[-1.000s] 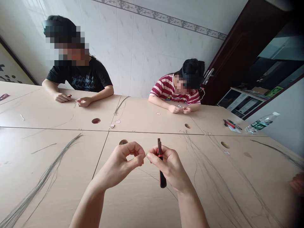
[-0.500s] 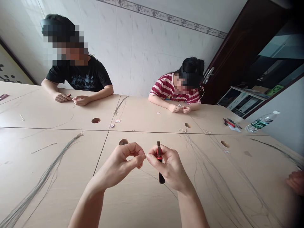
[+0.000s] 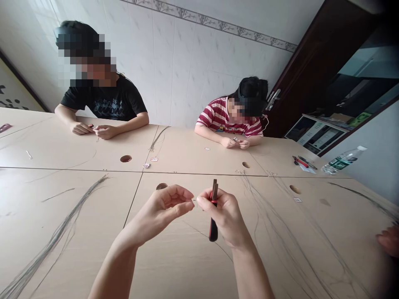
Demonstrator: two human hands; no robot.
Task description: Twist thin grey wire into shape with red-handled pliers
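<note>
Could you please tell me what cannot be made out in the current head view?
Head view, tiny piece between the left hand and right hand: too small to identify.
Head view, pliers: middle hidden by the right hand.
Head view, wire bundle: cut off at the lower left.
Head view, another person's hand: blurred, lost in the dark right edge.
</note>
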